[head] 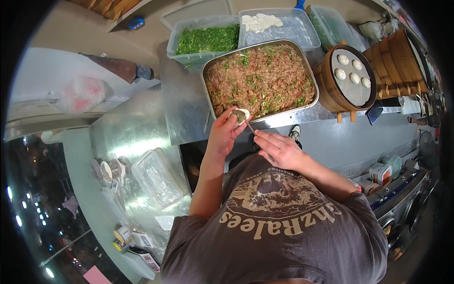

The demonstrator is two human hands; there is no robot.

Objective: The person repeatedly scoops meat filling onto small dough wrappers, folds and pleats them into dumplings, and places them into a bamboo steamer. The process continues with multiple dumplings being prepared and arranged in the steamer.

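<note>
Cupped in my left hand (224, 133) is a round white dough wrapper (244, 113) with a dab of filling on it. My right hand (278, 148) grips a thin filling spatula (250, 127), whose tip reaches the wrapper. Both hands are at the near edge of a metal tray (316, 93) heaped with minced meat mixed with chopped greens (262, 80). To the right, several pleated buns (354, 78) sit on the mesh liner of a bamboo steamer (324, 85).
Behind the tray stand a plastic tub of chopped greens (209, 39) and a plastic box (298, 30) holding flat dough wrappers (261, 22). Stacked bamboo steamers (393, 64) rise at the far right. A lidded plastic container (159, 177) lies on the left metal counter (131, 117).
</note>
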